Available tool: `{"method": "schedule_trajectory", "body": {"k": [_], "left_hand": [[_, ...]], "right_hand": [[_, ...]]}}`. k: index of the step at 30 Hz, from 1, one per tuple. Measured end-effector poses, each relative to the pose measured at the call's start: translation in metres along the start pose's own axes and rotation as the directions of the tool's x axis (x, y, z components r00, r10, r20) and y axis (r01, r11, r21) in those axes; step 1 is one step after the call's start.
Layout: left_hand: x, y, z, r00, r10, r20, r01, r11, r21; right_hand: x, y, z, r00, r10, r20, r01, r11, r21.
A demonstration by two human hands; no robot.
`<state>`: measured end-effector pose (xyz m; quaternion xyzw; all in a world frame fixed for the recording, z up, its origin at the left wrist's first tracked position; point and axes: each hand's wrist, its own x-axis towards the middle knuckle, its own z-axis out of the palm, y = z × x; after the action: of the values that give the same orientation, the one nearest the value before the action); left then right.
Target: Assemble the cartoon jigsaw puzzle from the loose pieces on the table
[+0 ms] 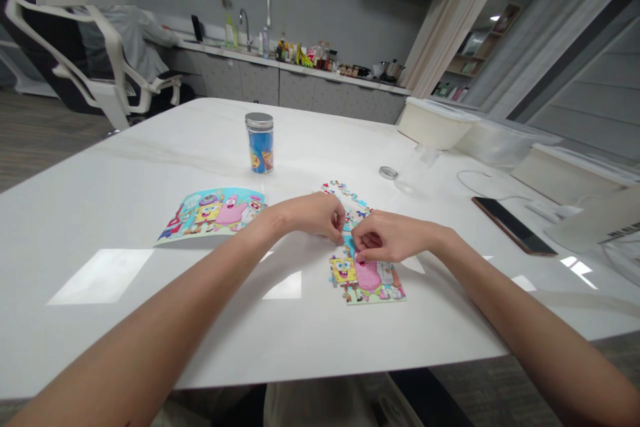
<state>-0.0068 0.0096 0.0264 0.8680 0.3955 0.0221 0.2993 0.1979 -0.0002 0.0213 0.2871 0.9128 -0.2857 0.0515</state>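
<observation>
A partly joined jigsaw puzzle (369, 281) lies flat near the table's front edge, with a yellow sponge figure and a pink starfish figure on it. At its upper left edge my left hand (323, 215) is closed in a pinch; whatever is between the fingertips is too small to make out. My right hand (390, 237) rests over the puzzle's upper part, fingers curled and closed, covering some of the picture. Whether it grips a piece is hidden. Loose jigsaw pieces (356, 208) lie in a pile just behind both hands.
A curved picture sheet (215, 215) with the same figures lies left. Behind it stands a lidded jar (261, 145). A metal lid (388, 173), a clear jar (417, 163), a phone (513, 225) and storage boxes (435, 123) are on the right. A person (127, 40) sits at back left.
</observation>
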Motion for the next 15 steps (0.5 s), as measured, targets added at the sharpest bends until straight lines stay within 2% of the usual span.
{"method": "schedule_trajectory", "body": {"k": [15], "left_hand": [[0.0005,0.0010,0.0019,1.000,-0.014,-0.009,0.014,1.000,0.023]], "right_hand": [[0.0006,0.0015,0.0003,1.000,-0.002,0.003,0.002,1.000,-0.006]]}}
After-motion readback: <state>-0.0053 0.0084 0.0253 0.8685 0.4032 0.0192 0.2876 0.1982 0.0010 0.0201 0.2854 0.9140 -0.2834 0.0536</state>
